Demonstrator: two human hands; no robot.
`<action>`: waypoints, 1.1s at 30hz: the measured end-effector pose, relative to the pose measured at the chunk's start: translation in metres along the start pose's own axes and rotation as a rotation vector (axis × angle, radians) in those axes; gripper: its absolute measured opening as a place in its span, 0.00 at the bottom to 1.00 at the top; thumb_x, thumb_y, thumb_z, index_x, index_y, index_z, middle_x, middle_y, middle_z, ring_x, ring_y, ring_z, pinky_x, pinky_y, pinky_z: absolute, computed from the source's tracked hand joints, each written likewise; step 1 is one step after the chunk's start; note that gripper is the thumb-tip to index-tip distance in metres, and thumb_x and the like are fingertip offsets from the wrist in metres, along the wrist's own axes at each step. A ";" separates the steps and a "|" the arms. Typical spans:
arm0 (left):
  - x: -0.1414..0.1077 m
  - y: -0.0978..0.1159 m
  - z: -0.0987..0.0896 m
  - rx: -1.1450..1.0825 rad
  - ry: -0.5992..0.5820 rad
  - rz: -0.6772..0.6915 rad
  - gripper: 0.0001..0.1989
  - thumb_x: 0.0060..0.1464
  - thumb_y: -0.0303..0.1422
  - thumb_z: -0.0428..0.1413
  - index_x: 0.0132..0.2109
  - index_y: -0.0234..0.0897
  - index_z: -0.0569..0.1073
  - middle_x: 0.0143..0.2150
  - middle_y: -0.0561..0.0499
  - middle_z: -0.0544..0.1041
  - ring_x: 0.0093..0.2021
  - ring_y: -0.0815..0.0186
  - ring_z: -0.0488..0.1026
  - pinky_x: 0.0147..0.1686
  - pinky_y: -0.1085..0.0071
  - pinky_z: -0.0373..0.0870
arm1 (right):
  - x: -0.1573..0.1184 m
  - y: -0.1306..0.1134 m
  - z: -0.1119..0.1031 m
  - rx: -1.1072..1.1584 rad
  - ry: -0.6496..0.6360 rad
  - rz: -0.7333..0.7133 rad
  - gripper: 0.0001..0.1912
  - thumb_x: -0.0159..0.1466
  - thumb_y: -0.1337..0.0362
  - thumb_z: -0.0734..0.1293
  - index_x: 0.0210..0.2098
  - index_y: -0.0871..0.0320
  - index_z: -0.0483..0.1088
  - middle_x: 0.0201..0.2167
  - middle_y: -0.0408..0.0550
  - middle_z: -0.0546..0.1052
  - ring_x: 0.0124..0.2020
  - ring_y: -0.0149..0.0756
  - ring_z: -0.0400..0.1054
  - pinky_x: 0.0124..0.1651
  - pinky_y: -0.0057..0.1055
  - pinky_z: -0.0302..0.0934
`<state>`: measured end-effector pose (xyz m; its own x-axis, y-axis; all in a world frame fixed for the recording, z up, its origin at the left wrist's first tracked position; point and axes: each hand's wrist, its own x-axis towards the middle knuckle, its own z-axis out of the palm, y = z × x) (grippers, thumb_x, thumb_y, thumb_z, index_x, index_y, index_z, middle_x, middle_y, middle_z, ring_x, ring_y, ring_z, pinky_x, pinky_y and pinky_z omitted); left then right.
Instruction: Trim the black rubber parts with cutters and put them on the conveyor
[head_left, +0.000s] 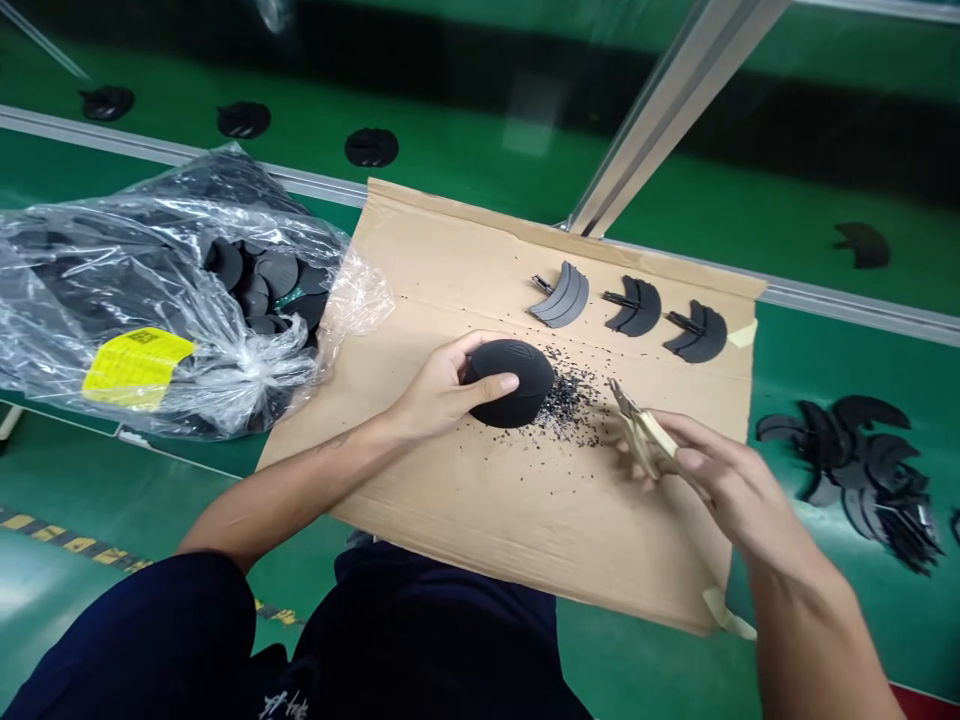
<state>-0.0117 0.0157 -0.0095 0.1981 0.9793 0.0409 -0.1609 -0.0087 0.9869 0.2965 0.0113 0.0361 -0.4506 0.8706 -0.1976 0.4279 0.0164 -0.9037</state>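
My left hand is wrapped round a black, rounded, cap-like plastic part, the thumb lying across its near side. The part is held over a sheet of cardboard. In my right hand is a pair of cutting pliers with pale handles, its tip pointing away from me and to the left, apart from the black part. Many small black plastic bits are scattered on the cardboard between the part and the pliers.
Curved parts, one grey and two black, lie at the cardboard's back right. A clear plastic bag with black discs and a yellow label stands left. Loose black pieces are piled right. A metal post rises behind.
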 end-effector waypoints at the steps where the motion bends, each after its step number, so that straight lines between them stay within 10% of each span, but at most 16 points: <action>1: 0.000 0.000 -0.001 0.012 -0.006 0.001 0.21 0.56 0.41 0.66 0.52 0.32 0.76 0.49 0.43 0.83 0.47 0.62 0.82 0.47 0.67 0.80 | 0.005 -0.001 0.003 0.117 -0.039 0.021 0.18 0.70 0.54 0.59 0.49 0.55 0.76 0.31 0.50 0.81 0.28 0.42 0.76 0.27 0.37 0.72; 8: 0.001 0.008 -0.002 0.105 0.001 0.054 0.17 0.57 0.40 0.66 0.48 0.33 0.79 0.47 0.44 0.84 0.45 0.65 0.82 0.47 0.68 0.80 | 0.054 -0.013 0.030 0.486 -0.194 -0.011 0.22 0.70 0.51 0.55 0.44 0.56 0.76 0.35 0.52 0.80 0.28 0.39 0.72 0.27 0.35 0.68; 18: -0.001 0.008 0.000 0.243 -0.087 0.166 0.11 0.56 0.31 0.67 0.47 0.37 0.82 0.44 0.47 0.84 0.45 0.67 0.81 0.47 0.70 0.79 | 0.043 0.004 0.044 -0.237 0.166 -0.412 0.18 0.66 0.57 0.70 0.54 0.53 0.72 0.45 0.52 0.79 0.44 0.42 0.73 0.45 0.39 0.69; 33: -0.004 0.009 0.001 0.305 -0.114 0.246 0.14 0.57 0.28 0.66 0.50 0.40 0.82 0.46 0.47 0.83 0.47 0.67 0.79 0.50 0.70 0.77 | 0.040 0.006 0.044 -0.373 0.231 -0.645 0.27 0.62 0.63 0.74 0.60 0.55 0.69 0.48 0.56 0.78 0.44 0.45 0.74 0.42 0.43 0.71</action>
<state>-0.0126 0.0117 -0.0001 0.2985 0.9120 0.2814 0.0739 -0.3160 0.9459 0.2469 0.0244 0.0058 -0.5431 0.7125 0.4442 0.3905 0.6827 -0.6176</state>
